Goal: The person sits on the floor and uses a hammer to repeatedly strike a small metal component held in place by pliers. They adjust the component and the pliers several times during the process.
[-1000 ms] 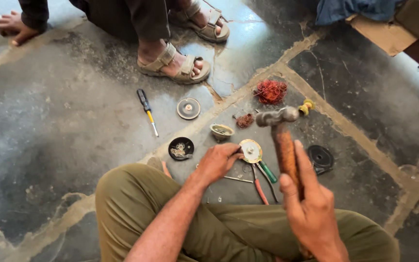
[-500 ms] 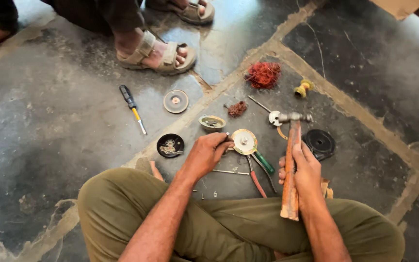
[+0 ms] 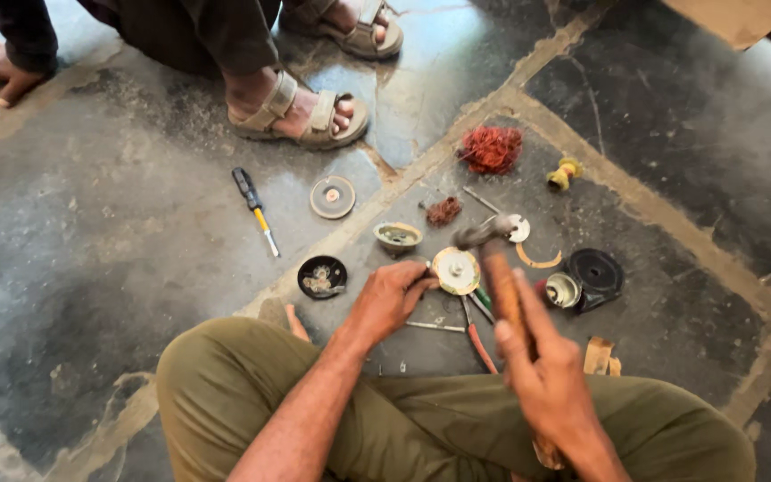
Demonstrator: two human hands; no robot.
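The right hand (image 3: 551,379) grips a wooden-handled hammer (image 3: 493,263), its head raised just above the round metal disc (image 3: 455,270). The left hand (image 3: 387,299) pinches that disc's near-left edge against the floor (image 3: 118,268). Just right of the disc lie a small cup (image 3: 564,290) and a black ring (image 3: 595,270); left of it, a black dish (image 3: 321,277). Farther left, past a screwdriver (image 3: 254,210), the floor lies open.
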